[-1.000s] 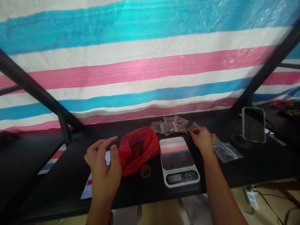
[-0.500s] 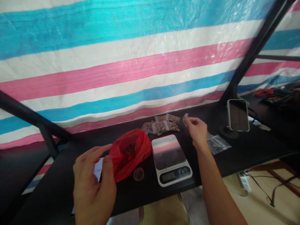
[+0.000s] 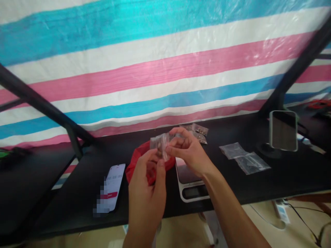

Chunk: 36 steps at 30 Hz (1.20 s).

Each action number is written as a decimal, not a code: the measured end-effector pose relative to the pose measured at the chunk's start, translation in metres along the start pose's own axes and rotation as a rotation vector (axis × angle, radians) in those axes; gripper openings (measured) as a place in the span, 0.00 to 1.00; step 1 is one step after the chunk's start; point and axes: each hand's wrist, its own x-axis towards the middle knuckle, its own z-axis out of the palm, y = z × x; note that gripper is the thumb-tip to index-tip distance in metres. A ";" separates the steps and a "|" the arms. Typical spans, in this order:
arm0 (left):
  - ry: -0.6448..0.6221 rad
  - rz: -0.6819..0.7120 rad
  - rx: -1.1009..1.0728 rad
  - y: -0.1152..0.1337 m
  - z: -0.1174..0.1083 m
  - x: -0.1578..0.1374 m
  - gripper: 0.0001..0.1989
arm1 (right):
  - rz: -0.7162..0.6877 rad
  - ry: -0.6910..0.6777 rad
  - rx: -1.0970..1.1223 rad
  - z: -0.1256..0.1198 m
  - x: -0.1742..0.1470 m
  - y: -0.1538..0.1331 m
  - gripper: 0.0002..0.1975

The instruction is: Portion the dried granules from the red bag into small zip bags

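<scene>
A small clear zip bag [image 3: 159, 142] with a few brown bits low inside is held up between both hands, above the red plastic bag [image 3: 136, 158]. The fingertips of my left hand [image 3: 147, 187] are closed at its lower left part. Thumb and fingers of my right hand [image 3: 190, 151] pinch its right edge. Beneath the right hand lies a white kitchen scale [image 3: 184, 194], its plate partly covered by that hand. Several filled zip bags [image 3: 200, 130] lie behind the scale, some hidden by my fingers. The inside of the red bag is mostly covered by my hands.
Flat clear zip bags [image 3: 252, 163] lie right of the scale. A phone [image 3: 116, 182] showing a timer lies on the left of the black table [image 3: 74, 193]. A framed dark panel [image 3: 283, 131] stands at the right. Striped sheeting [image 3: 155, 79] hangs behind, between dark slanted bars.
My right hand has come left from beside the filled bags, bringing the small zip bag over the red bag. My left hand has moved right to meet it, uncovering the phone. The view has shifted.
</scene>
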 end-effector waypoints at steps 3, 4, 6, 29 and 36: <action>0.024 -0.069 -0.035 -0.003 0.000 0.001 0.15 | 0.026 -0.074 0.002 0.013 -0.005 0.000 0.27; 0.031 -0.077 -0.027 -0.003 -0.001 0.001 0.14 | 0.028 -0.085 -0.007 0.016 -0.007 -0.002 0.26; 0.033 -0.090 -0.014 -0.004 -0.003 0.001 0.15 | 0.015 -0.094 -0.059 0.021 -0.009 -0.005 0.24; -0.120 0.115 0.265 -0.017 -0.006 0.006 0.14 | -0.097 -0.103 -0.531 0.020 -0.019 0.002 0.11; -0.386 0.145 0.105 -0.015 -0.025 0.008 0.13 | 0.012 -0.119 -0.458 0.020 -0.023 -0.003 0.13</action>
